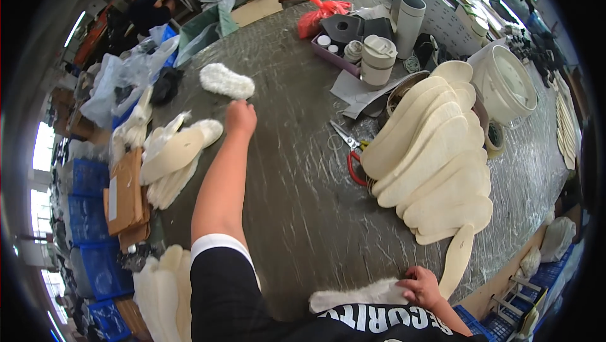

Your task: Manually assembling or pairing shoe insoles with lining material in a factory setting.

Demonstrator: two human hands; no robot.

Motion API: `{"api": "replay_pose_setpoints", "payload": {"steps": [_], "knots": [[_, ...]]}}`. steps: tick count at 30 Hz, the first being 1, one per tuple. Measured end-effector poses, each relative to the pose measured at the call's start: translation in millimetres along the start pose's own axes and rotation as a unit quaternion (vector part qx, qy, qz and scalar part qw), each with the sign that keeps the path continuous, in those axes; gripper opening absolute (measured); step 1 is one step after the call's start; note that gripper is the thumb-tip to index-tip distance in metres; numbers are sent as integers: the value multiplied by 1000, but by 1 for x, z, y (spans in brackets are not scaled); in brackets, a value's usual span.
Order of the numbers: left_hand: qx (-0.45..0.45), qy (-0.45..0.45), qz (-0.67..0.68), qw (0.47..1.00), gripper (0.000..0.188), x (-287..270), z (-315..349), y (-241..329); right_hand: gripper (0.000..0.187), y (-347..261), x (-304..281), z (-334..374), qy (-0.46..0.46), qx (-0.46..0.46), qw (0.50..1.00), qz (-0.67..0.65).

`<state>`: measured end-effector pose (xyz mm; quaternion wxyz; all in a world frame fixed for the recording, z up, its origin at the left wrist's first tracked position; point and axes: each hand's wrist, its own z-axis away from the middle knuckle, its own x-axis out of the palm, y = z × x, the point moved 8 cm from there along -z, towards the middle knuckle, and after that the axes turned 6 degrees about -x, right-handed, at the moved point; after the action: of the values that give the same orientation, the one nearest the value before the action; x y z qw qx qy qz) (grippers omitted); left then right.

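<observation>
My left hand (241,118) reaches far out over the table, its fingers closed at the near edge of a white fluffy insole (221,81). The fingertips are partly hidden by the hand. Close to my body, my right hand (421,286) pinches the right end of another fluffy insole (353,296), which lies along the table's near edge. A fanned pile of cream insoles (426,153) covers the right side. One loose cream insole (457,260) lies just beyond my right hand. To the left of my forearm is a smaller stack of insoles (170,156).
Red-handled scissors (353,159) lie open beside the large pile. Behind it stand a lidded cup (378,61), a grey tube (410,26) and a white bucket (505,83). More insoles (161,288) lie at the lower left. Cardboard (126,194) and blue crates (95,235) line the left edge.
</observation>
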<state>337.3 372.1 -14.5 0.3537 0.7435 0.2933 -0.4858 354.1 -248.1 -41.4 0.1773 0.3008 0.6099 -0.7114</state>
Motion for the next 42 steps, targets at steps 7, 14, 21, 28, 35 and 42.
{"api": "replay_pose_setpoints", "payload": {"steps": [7, 14, 21, 28, 35, 42], "knots": [[-38, -18, -99, 994, 15, 48, -65, -4, 55, 17, 5, 16, 50, 18, 998, 30], [-87, 65, 324, 940, 13, -13, 7, -44, 64, 21, 3, 15, 102, -9, 995, 21], [-171, -119, 809, 549, 12, -96, 166, -9, 62, 29, -8, 16, 159, 23, 982, -95], [-296, -158, 853, 399, 34, -102, 299, -11, 34, 28, -17, 5, 163, 50, 976, -137], [-376, -131, 822, 407, 38, -105, 350, -42, 30, 21, -20, 27, 185, 53, 968, -161], [-366, -130, 754, 530, 30, -116, 354, -92, 29, 16, -5, 56, 224, 70, 960, -155]]}}
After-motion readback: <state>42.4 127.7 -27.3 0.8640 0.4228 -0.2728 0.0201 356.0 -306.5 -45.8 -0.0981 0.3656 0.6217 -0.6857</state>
